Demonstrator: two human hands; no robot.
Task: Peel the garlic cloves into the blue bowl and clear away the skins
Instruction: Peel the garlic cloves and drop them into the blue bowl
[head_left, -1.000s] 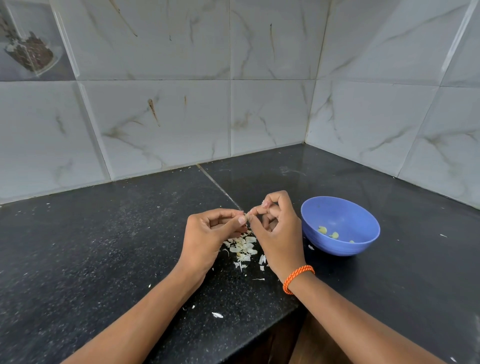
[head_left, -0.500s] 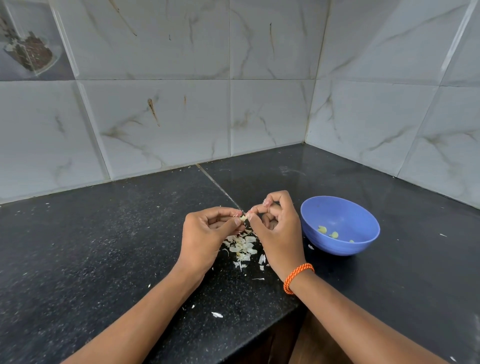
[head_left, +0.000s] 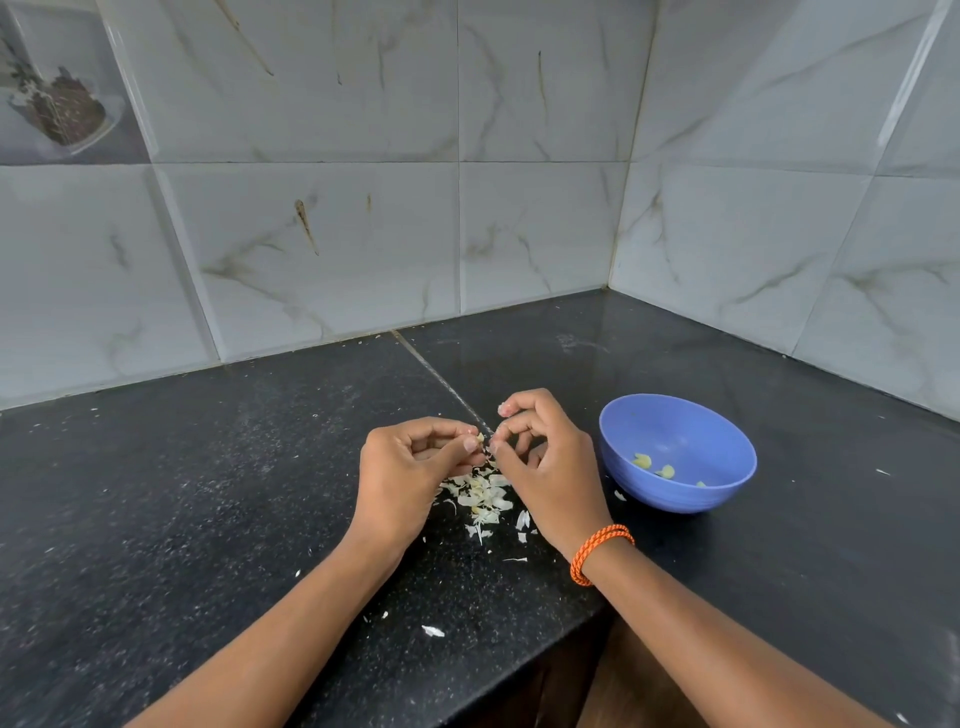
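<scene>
Garlic clove (head_left: 481, 439) pinched between thumb and fingertips of both hands, small and mostly hidden, held just above the counter and left of the blue bowl (head_left: 675, 493). Left hand (head_left: 405, 473) curled, thumb and forefinger closed on the clove; right hand (head_left: 545, 467) curled as well, fingertips working at the same clove, probably pulling skin off. Peeling judged as partly done: a few peeled cloves (head_left: 653, 465) lying already inside the bowl, one clove in work. Not possible to tell whether more unpeeled cloves waited, none seen on the counter. Clearing of skins not yet begun: pile of skins (head_left: 480, 493) lying right under the hands, with loose flakes (head_left: 432, 631) scattered nearer the front edge of the dark counter (head_left: 208, 493). Orange bracelet (head_left: 597, 551) on the right wrist. Tiled wall (head_left: 363, 234) behind. Nothing standing between hands and bowl.
</scene>
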